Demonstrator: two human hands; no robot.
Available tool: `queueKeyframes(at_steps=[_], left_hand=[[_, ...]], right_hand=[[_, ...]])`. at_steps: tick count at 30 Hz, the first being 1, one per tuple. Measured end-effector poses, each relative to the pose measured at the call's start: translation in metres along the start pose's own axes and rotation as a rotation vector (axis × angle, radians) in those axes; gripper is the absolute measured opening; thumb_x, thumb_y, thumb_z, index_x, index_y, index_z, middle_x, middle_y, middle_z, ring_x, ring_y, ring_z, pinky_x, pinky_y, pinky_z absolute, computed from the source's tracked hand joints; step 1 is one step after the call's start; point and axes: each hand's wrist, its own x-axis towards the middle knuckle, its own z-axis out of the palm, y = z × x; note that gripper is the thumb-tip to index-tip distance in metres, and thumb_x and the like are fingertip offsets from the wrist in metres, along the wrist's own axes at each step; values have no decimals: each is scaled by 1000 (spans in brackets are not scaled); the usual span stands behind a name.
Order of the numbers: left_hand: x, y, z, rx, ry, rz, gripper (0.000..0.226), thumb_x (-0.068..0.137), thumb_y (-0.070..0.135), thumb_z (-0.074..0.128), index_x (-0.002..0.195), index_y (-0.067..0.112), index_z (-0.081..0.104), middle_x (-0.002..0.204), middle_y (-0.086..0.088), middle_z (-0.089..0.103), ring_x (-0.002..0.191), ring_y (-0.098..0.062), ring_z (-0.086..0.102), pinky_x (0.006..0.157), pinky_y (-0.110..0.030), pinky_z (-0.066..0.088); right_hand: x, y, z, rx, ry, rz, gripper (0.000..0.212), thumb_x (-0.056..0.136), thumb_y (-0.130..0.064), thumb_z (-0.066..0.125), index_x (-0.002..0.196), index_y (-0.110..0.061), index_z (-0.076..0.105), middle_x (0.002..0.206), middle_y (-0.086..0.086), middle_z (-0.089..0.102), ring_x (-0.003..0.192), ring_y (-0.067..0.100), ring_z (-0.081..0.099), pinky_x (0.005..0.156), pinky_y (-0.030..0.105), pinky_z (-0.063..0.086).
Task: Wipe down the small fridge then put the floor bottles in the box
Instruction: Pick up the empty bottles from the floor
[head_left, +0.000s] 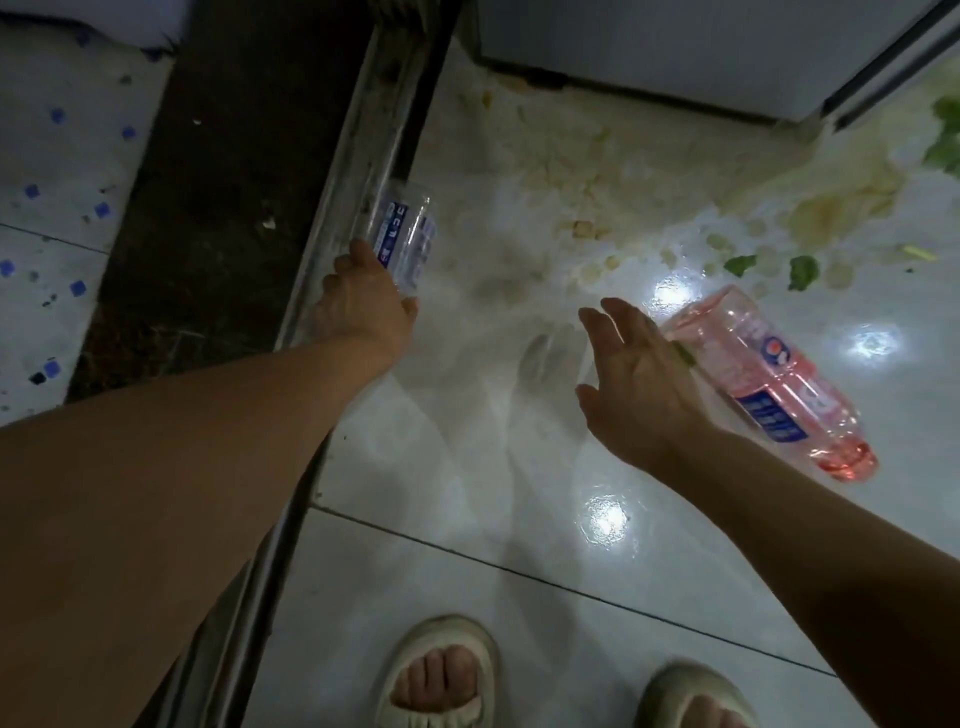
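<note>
Reaching down to the floor, the left hand (363, 299) grips the near end of a clear bottle (405, 241) with a blue and white label. Its fingers are curled round the bottle, which lies beside the metal door track (358, 171) on the left side of the white tile floor (467, 545).

On the right, the right hand (631, 382) hovers with its fingers spread apart and straight, holding nothing. Just beside it lies a pink bottle (774, 379) on its side on the floor, with a blue label and a little pink drink left at its near end. Whether the hand touches the pink bottle, I cannot tell.

Far from the person, the bottom of the white fridge (649, 47) stands at the top of the view. In front of it the floor is dirty with a yellowish spill (597, 171) and bits of green leaf (802, 270). Bright spots of light shine on the wet tiles.

Near the bottom, two feet in pale slippers (441, 675) stand on the floor.
</note>
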Motion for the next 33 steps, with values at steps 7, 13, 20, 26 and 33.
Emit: queueKeyframes(at_steps=[7, 13, 20, 26, 33], left_hand=[[-46, 34, 2, -74, -58, 169, 58, 80, 25, 65, 123, 0, 38, 120, -24, 51, 105, -41, 53, 80, -47, 47], [-87, 76, 9, -64, -121, 225, 59, 80, 37, 65, 125, 9, 40, 121, -16, 52, 108, -36, 52, 77, -43, 43], [-104, 110, 26, -52, -140, 215, 56, 80, 42, 64, 121, 12, 41, 120, -13, 53, 106, -36, 54, 72, -38, 38], [-127, 128, 3, 77, -163, 332, 58, 80, 42, 63, 125, 14, 39, 119, -12, 52, 105, -33, 53, 68, -36, 37], [-201, 177, -95, 119, -166, 421, 56, 80, 45, 63, 123, 16, 42, 116, -10, 55, 102, -30, 55, 68, -35, 39]], right_hand=[[-35, 37, -9, 62, 94, 179, 68, 88, -18, 60, 146, -11, 25, 152, 14, 25, 139, 32, 26, 114, 42, 23], [-60, 96, -10, 2, 129, 391, 70, 85, -23, 62, 143, -11, 25, 143, 12, 34, 129, 30, 34, 108, 39, 28], [-41, 134, 11, 8, 85, 433, 76, 87, -33, 65, 143, -15, 18, 127, 13, 45, 113, 31, 47, 96, 37, 39], [-70, 136, -6, 66, 125, 434, 68, 87, -36, 62, 138, -13, 24, 115, 13, 50, 100, 30, 52, 81, 36, 40], [-177, 144, -106, 161, 170, 465, 70, 82, -41, 66, 135, -15, 29, 113, 8, 52, 98, 26, 54, 78, 33, 41]])
